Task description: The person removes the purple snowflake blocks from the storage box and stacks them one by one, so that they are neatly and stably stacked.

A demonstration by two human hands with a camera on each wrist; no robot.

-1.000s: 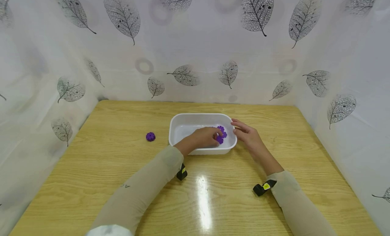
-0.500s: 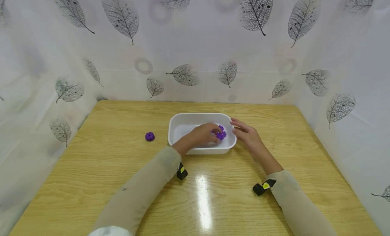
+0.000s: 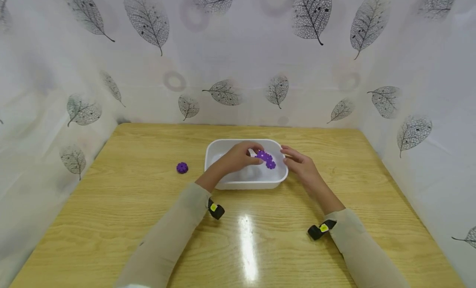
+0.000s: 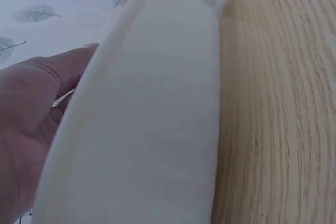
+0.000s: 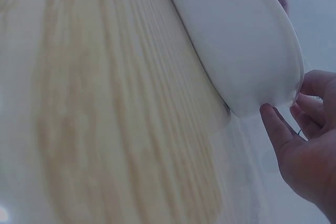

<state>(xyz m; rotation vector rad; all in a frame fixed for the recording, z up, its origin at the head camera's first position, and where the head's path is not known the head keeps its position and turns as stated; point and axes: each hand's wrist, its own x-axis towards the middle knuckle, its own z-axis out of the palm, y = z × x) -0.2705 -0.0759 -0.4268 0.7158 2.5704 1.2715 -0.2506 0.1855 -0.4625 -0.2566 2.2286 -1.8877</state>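
In the head view my left hand (image 3: pixel 239 155) is over the white plastic tub (image 3: pixel 241 182), pinching purple flower-shaped pieces (image 3: pixel 262 155) between thumb and fingers. They form a small cluster trailing toward the tub's right end. In the left wrist view the tub's wall (image 4: pixel 142 108) covers most of what this hand (image 4: pixel 26 119) holds; a speck of purple shows by its fingers. My right hand (image 3: pixel 305 168) touches the tub's right end with fairly straight fingers. The right wrist view shows its thumb (image 5: pixel 275 124) against the outer wall and the other fingers at the rim.
Left of the tub, one more purple flower-shaped piece (image 3: pixel 182 167) lies on the wooden table (image 3: pixel 148 222). A white curtain with leaf prints (image 3: pixel 241 52) stands along the table's back and both sides. Each wrist carries a small black camera (image 3: pixel 217 210).
My left hand has moved up and left inside the tub, and the purple flower-shaped pieces have shifted left with it. My right hand has stayed at the tub's right end.
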